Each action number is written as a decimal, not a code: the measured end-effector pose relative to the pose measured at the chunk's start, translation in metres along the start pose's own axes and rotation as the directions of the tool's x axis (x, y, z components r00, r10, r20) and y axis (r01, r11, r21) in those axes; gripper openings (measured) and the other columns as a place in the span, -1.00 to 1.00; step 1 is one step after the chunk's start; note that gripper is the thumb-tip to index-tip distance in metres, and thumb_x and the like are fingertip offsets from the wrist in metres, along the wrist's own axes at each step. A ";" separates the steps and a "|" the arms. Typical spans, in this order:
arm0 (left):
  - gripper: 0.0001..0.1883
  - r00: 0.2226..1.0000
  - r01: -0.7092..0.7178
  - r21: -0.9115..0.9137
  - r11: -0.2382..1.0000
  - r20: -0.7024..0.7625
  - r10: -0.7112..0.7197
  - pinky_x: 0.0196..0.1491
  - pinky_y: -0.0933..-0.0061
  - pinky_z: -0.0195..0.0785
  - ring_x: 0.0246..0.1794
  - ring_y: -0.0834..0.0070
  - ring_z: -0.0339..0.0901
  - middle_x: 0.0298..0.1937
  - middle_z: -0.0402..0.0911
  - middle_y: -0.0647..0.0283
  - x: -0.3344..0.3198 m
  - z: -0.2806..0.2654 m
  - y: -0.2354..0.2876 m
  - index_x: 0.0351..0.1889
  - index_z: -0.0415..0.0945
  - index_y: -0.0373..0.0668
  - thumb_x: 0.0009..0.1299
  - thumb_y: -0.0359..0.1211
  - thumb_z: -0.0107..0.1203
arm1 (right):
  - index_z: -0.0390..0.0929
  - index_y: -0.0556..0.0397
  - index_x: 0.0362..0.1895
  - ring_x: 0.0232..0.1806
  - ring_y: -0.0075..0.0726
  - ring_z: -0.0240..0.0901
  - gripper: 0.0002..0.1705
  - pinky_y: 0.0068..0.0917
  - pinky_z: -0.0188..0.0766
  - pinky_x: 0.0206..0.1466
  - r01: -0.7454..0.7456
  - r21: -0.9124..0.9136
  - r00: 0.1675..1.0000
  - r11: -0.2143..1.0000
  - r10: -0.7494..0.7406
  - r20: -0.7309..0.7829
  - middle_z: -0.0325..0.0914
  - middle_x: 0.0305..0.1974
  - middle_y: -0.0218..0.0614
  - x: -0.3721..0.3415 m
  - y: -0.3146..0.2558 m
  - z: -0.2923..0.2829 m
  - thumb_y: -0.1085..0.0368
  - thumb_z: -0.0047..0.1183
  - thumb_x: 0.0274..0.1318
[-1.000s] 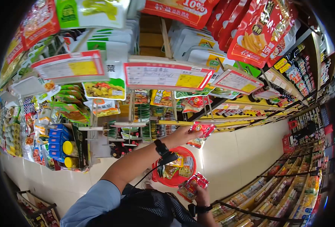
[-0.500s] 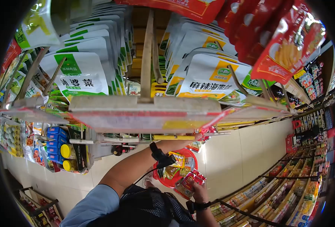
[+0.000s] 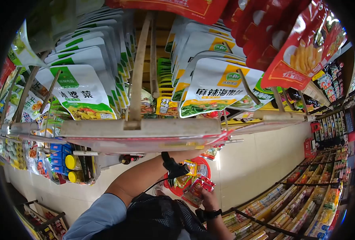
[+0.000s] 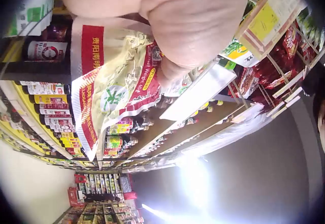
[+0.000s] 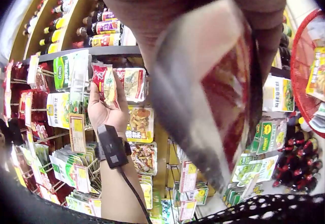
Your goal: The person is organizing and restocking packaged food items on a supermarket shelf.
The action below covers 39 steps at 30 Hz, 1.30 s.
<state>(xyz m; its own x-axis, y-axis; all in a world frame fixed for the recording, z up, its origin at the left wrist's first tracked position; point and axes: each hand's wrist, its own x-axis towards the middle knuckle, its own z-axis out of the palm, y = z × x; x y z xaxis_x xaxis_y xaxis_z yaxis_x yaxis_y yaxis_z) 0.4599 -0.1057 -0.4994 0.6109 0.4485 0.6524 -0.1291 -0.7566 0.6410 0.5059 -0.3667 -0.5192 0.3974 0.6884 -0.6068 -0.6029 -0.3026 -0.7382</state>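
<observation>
Pinching a cream-and-red packet (image 4: 114,89) with the left hand (image 5: 109,113) beside the rack.

Keep finger pressure even on the film, and guide the packet clear of the hanging rods (image 3: 140,72). The right hand (image 3: 210,200) grips red packets (image 3: 193,192) by the red basket (image 5: 300,56); hold their edges together.

Seeing red and cream on the packet (image 4: 116,79) in the left hand (image 5: 109,111), with pale lettering (image 4: 95,56) down a red edge strip (image 4: 89,102) and a small yellow label (image 4: 147,79). More red on the packets (image 3: 195,193) in the right hand (image 3: 209,199), plus plain red on the basket (image 5: 300,61). White with green blocks (image 3: 68,75) on the pouches at left (image 3: 87,88), white with orange blocks (image 3: 234,78) on the pouches at right (image 3: 209,82), glossy red on the hanging bags (image 3: 283,70). Also got blue boxes (image 3: 59,157), yellow lids (image 3: 71,162), a pale blue sleeve (image 3: 101,214) and black netted fabric (image 3: 157,210).
</observation>
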 end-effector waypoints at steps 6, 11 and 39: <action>-0.57 0.877 0.447 -0.488 0.750 0.076 -0.474 -0.21 0.54 0.38 -0.24 0.59 0.47 -0.09 0.56 0.21 0.028 -0.015 0.013 0.16 0.35 -0.25 0.40 -0.33 0.18 | 0.44 0.06 0.09 -0.10 -0.36 0.57 -0.48 -0.32 0.53 0.00 0.043 -0.033 0.999 0.999 -0.042 0.018 0.60 -0.12 -0.34 0.004 0.002 -0.002 0.25 0.28 0.03; -0.48 0.883 0.435 -0.018 0.900 -0.190 -0.430 -0.07 0.34 0.45 -0.10 0.32 0.56 -0.02 0.54 -0.01 -0.018 -0.027 0.010 0.13 0.30 -0.34 0.35 -0.23 0.24 | 0.44 0.07 0.09 -0.08 -0.35 0.57 -0.51 -0.32 0.54 0.01 0.058 -0.022 0.998 0.998 -0.058 0.030 0.60 -0.10 -0.32 0.004 -0.001 -0.003 0.27 0.25 0.07; -0.59 0.439 0.871 -0.465 0.155 0.599 -0.670 -0.04 0.53 0.44 -0.15 0.65 0.53 -0.07 0.59 0.31 -0.137 -0.067 0.068 0.16 0.40 -0.27 0.44 -0.25 0.13 | 0.48 0.10 0.03 -0.05 -0.30 0.59 -0.73 -0.32 0.56 0.04 0.177 0.265 0.982 0.948 -0.190 0.021 0.61 -0.05 -0.28 0.010 0.008 0.017 0.41 -0.03 0.25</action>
<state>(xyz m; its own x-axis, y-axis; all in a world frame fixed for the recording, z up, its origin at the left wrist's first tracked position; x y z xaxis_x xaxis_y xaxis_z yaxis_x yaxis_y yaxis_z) 0.3155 -0.1867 -0.5178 0.8226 0.4185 -0.3848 0.1487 0.4949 0.8561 0.4931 -0.3512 -0.5257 0.4900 0.7469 -0.4495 -0.6844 0.0102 -0.7291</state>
